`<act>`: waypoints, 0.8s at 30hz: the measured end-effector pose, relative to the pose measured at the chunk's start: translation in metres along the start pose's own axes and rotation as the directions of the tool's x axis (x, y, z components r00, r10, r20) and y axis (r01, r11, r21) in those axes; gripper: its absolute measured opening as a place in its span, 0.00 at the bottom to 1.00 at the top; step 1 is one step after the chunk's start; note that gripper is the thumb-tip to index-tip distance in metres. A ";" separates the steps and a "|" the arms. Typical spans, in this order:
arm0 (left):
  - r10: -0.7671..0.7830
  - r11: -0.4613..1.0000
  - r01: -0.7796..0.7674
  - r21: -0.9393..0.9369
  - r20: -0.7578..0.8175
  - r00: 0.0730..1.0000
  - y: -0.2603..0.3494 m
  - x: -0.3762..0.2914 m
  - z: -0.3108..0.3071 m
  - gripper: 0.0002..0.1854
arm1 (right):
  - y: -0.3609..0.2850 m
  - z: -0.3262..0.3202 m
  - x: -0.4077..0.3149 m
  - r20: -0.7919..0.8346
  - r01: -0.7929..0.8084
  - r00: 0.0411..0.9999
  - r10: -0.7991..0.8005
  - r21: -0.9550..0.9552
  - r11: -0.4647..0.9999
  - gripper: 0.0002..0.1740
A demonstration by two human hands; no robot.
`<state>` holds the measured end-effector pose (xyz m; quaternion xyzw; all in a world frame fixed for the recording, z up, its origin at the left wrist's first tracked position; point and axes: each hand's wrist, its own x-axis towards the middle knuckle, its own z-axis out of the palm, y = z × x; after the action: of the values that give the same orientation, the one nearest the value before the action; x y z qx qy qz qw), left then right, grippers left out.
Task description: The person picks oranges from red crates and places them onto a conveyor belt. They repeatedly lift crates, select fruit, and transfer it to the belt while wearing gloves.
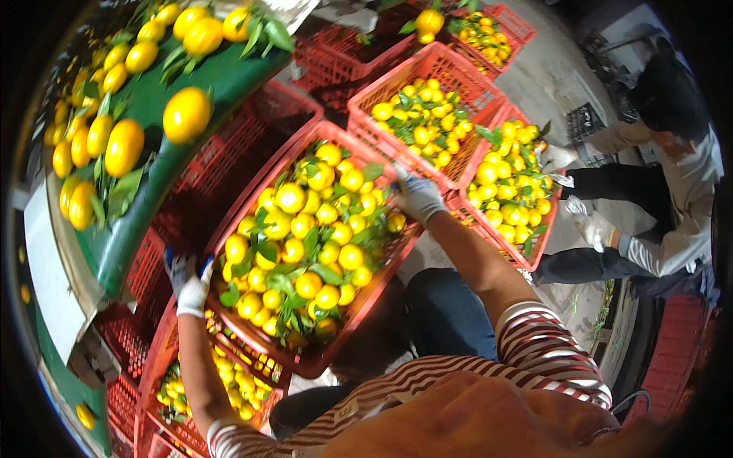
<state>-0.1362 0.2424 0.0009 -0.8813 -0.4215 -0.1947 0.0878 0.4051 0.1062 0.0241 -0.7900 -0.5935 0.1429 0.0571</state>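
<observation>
A red plastic crate [366,312] full of orange citrus fruit with green leaves [303,229] lies tilted in front of me, between my two gloved hands. My left hand [192,283], in a white and blue work glove, grips the crate's left side. On the crate's far right side, my right hand [419,194] in a similar glove is closed on the rim, its fingertips partly hidden by glare and leaves. Beside the crate at the upper left runs a green conveyor belt [166,154] carrying more citrus fruit with leaves [124,147].
More red crates of fruit stand beyond [395,146] and below at the left [229,378]. A co-worker [670,149] in white gloves sits at the right, hands near a filled crate [547,240]. Darker red crates [343,63] stand near the belt's end.
</observation>
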 end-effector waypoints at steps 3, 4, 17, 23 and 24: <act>-0.196 0.975 0.188 0.115 0.068 0.978 0.016 -0.009 0.012 0.24 | 0.003 -0.001 -0.002 -0.079 0.042 0.996 -0.040 0.016 0.999 0.25; -0.215 0.970 0.203 0.135 0.078 0.974 0.033 -0.007 0.016 0.26 | 0.004 0.002 -0.002 -0.068 0.048 0.997 -0.046 0.033 0.998 0.25; -0.139 0.936 0.243 -0.253 0.370 0.919 0.308 0.090 -0.026 0.36 | 0.020 0.020 0.010 -0.024 0.053 0.998 -0.055 -0.097 0.994 0.34; 0.163 0.686 0.293 -0.666 0.534 0.830 0.314 0.026 -0.065 0.24 | 0.038 0.032 0.015 -0.163 0.195 0.967 -0.197 -0.031 0.980 0.30; 0.299 0.726 0.097 -0.681 0.439 0.847 0.279 0.013 -0.086 0.22 | 0.040 0.027 0.016 -0.246 0.508 0.701 -0.670 -0.487 0.711 0.19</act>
<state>0.0650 0.0484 0.0869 -0.8919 -0.2769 -0.0840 -0.3475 0.4382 0.1081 -0.0146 -0.5589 -0.8090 -0.1694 0.0671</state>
